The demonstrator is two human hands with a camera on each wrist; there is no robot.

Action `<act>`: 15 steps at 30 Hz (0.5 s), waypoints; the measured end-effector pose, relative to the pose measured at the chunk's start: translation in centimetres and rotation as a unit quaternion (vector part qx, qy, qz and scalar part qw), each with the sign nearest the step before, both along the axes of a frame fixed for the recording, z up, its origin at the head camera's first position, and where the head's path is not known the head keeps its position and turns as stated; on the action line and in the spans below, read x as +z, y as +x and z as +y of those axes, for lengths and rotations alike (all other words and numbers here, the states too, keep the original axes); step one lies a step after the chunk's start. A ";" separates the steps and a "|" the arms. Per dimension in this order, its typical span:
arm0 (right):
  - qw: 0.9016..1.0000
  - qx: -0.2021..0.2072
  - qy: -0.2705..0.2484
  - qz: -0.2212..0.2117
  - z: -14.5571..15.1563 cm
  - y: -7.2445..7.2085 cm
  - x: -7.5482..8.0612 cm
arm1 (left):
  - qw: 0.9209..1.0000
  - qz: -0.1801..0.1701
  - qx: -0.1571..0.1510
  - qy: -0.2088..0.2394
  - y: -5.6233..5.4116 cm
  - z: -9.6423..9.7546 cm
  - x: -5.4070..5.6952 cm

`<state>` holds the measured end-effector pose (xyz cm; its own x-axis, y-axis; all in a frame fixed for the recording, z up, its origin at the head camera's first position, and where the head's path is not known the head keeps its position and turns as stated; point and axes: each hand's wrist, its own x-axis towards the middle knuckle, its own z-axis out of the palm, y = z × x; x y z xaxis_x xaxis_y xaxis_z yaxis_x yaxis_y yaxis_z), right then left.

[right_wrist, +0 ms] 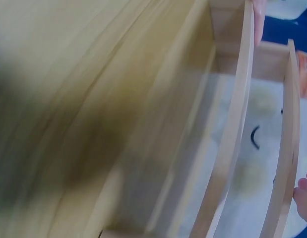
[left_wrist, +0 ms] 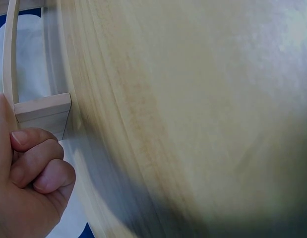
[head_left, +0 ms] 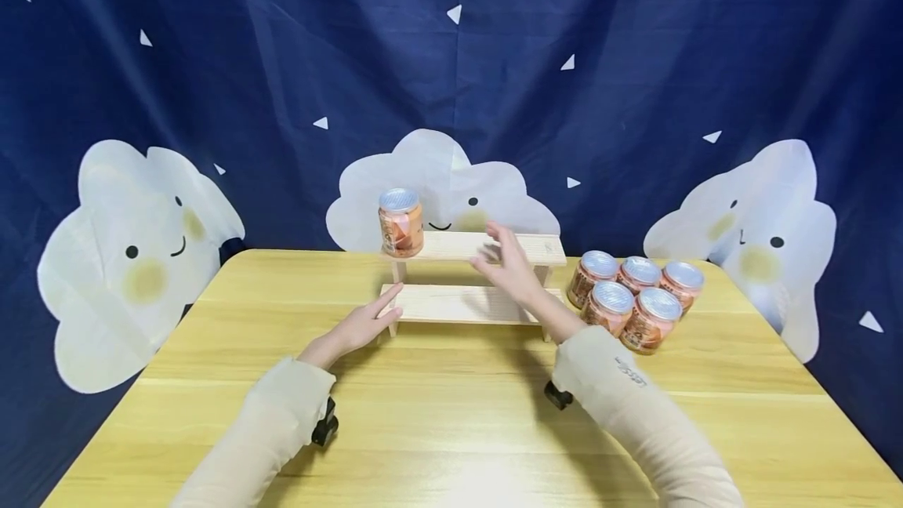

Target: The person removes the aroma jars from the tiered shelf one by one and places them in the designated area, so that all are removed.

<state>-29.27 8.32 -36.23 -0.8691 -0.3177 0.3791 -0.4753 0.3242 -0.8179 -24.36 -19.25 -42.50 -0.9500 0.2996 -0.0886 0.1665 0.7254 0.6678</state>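
Observation:
A small two-tier wooden shelf (head_left: 458, 304) stands near the table's back edge. On the left end of its upper tier, one jar with a silver lid and orange label (head_left: 400, 224) stands upright. My left hand (head_left: 358, 326) is at the left end of the lower tier, holding it between thumb and forefinger; its other fingers (left_wrist: 36, 161) are curled in the left wrist view. Over the right half of the shelf, my right hand (head_left: 511, 265) is raised with fingers loosely bent and nothing in it. Its fingertips (right_wrist: 303, 196) appear beside the upper board in the right wrist view.
Several matching jars (head_left: 649, 320) stand grouped upright on the table to the right of the shelf, close to my right forearm. Behind the wooden table (head_left: 423, 414) hangs a dark blue curtain (head_left: 282, 100) printed with smiling clouds.

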 end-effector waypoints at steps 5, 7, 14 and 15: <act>1.000 0.019 -0.002 0.001 -2.9 -0.4 0.3 | 1.000 0.007 -0.002 -0.007 0.0 0.1 0.1; 1.000 0.028 -0.010 -0.010 -3.9 -0.5 0.5 | 1.000 0.008 -0.002 -0.008 0.0 0.1 0.0; 1.000 -0.001 -0.006 -0.021 -6.9 -1.3 1.6 | 1.000 0.015 0.001 -0.014 0.0 -0.2 0.0; 1.000 -0.003 -0.005 -0.023 -7.3 -1.4 1.7 | 1.000 0.017 -0.001 -0.014 0.1 -0.3 0.0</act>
